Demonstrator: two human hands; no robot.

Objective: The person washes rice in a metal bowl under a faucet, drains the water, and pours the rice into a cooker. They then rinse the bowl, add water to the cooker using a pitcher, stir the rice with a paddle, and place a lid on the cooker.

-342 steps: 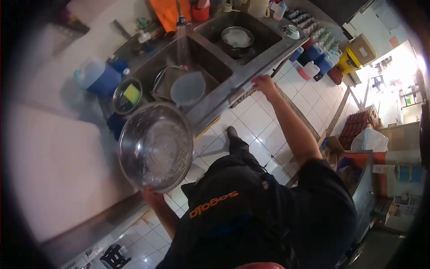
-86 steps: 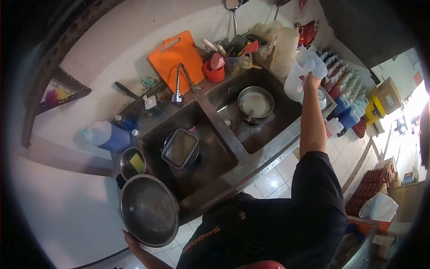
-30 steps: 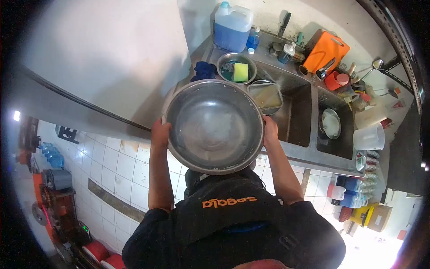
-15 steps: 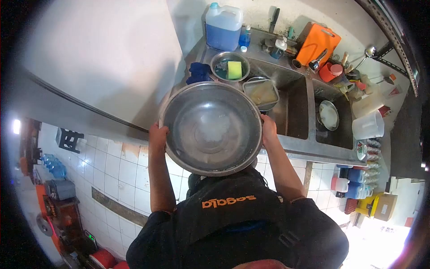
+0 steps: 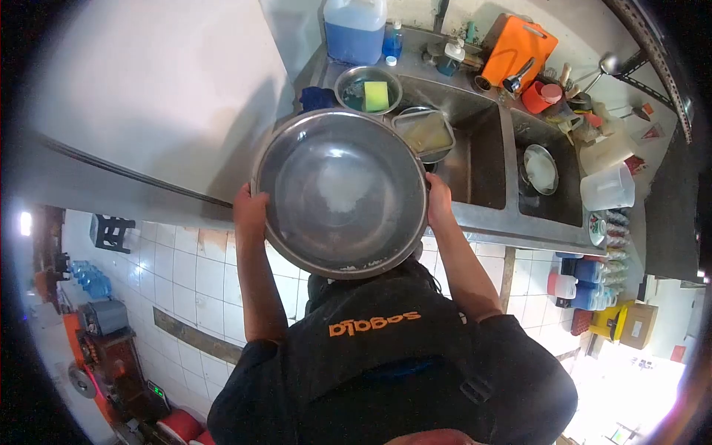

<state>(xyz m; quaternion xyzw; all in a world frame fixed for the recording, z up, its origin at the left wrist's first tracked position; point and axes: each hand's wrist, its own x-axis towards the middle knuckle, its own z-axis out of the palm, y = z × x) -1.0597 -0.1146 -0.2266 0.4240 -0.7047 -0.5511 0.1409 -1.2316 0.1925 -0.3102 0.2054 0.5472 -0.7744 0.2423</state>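
A wide round metal basin (image 5: 311,237) is held up in front of my body, its inside facing me. My left hand (image 5: 251,211) grips its left rim, and my right hand (image 5: 439,199) is wrapped round the right rim. At the basin's bottom shows a whitish, shiny patch. Just beyond the far rim stands a smaller metal bowl (image 5: 341,95) with bluish liquid and a yellow-green sponge (image 5: 376,96). A rectangular container (image 5: 424,136) sits beside it at the sink's left edge, close to my right hand.
A double metal sink (image 5: 478,159) lies to the right, with a metal dish (image 5: 541,170) in its far basin. Behind stand a jug of blue liquid (image 5: 354,43), a pump bottle (image 5: 451,58), an orange cutting board (image 5: 519,55) and a red cup (image 5: 535,98). A white panel (image 5: 163,89) borders the left.
Both hands have shifted slightly left and upward in view with the basin. The whole view has moved a little too. My grip on both sides of the rim is unchanged.
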